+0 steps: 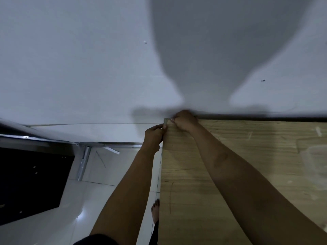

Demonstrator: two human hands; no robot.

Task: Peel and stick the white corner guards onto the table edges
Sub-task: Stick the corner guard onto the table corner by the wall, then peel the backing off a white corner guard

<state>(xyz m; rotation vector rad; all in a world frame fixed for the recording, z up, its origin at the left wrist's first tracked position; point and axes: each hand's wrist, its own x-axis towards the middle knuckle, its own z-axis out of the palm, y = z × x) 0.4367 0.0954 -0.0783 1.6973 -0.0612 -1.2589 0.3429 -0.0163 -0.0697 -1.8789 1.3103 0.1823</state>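
Bare foot [155, 212] beside wooden table [230, 174], both hands [184, 121] covering far corner

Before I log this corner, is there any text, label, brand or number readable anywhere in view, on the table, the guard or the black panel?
None: no readable text anywhere in view.
Wooden table: only wood grain and faint pencil-like lines, no letters.
Corner guard: mostly hidden by the left hand and right hand; no print visible.
Black panel: only small pale specks, too small to tell.
White wall: two small marks, no writing.

Wooden table [247, 165] (pale grain, against the wall) bears a tape scrap [318, 131].
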